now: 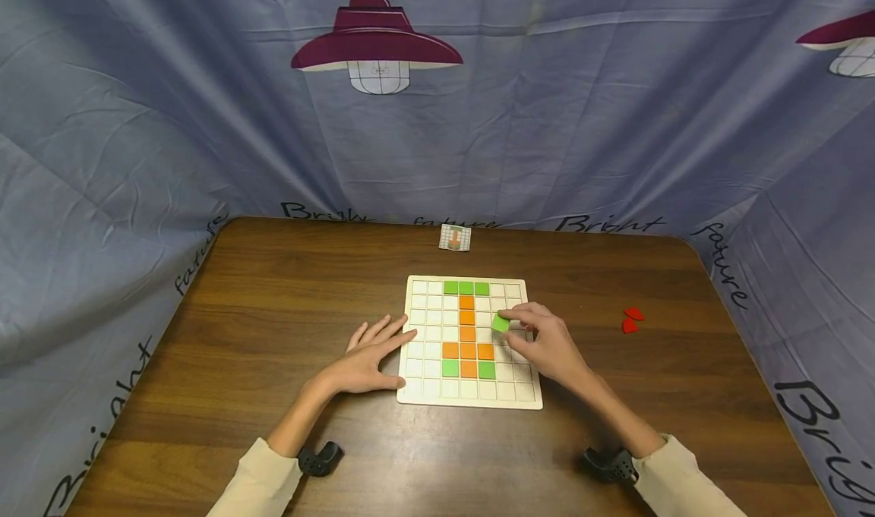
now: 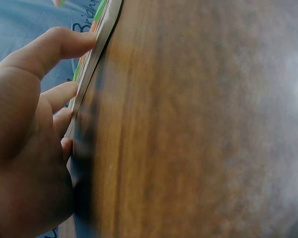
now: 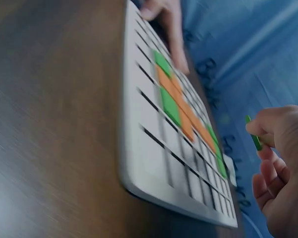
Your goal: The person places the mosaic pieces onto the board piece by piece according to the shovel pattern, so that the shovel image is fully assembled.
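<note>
A white square grid board [image 1: 424, 392] lies on the wooden table, with a column of orange tiles [image 1: 467, 317] in its grid. Green tiles [image 1: 466, 288] form a short row at the far end, and two more flank the lowest orange tile. Above the board's right part, my right hand [image 1: 547, 342] pinches a loose green tile [image 1: 501, 323] between thumb and fingers; the right wrist view shows this tile [image 3: 254, 134] edge-on, off the board. My left hand [image 1: 369, 357] rests at the board's left edge, fingers spread, fingertips and thumb touching the rim [image 2: 101, 42].
Beyond the board lies a small card [image 1: 455, 238] printed with a gridded pattern. Red pieces [image 1: 632, 319] lie on the table [image 1: 294, 289] to the right. A blue-grey curtain [image 1: 547, 122] with lamp prints and lettering surrounds the table's back and sides.
</note>
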`<state>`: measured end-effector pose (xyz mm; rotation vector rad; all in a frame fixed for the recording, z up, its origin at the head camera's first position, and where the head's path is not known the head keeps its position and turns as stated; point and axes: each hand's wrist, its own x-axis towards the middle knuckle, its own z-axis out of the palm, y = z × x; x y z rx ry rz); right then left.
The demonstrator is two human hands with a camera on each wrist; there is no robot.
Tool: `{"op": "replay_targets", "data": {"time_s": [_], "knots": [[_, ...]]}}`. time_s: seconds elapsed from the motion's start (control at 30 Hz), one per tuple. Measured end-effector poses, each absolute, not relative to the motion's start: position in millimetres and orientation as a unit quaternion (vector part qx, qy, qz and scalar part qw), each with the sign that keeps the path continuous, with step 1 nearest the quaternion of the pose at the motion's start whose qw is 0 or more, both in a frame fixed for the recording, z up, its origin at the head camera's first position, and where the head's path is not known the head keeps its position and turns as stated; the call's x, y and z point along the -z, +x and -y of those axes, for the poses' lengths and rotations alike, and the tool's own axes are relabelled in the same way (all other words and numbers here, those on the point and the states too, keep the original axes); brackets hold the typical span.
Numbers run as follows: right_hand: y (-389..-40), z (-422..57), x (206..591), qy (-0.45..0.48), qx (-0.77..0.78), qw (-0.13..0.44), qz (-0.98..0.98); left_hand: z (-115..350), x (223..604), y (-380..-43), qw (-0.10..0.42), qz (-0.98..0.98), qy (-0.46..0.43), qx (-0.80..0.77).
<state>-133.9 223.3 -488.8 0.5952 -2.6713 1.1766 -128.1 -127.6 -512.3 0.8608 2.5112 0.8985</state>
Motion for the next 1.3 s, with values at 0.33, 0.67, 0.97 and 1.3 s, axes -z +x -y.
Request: {"op": "replay_targets", "data": {"time_s": [0.33, 0.67, 0.97, 1.3], "knots": [[-97, -203, 511, 0.273, -0.368, 0.069, 0.886, 128, 512, -129, 0.173, -0.884, 0.300, -0.314], [-77, -195, 521, 0.276, -0.343, 0.030, 0.898, 127, 511, -129, 0.174, -0.884, 0.300, -0.314], [-72, -194, 525, 0.292, -0.342, 0.045, 0.892, 127, 510, -129, 0.175, -0.884, 0.300, -0.312], [-73, -191, 520, 0.309, -0.333, 0.030, 0.890, 127, 513, -128, 0.169, -0.884, 0.302, -0.313]]}}
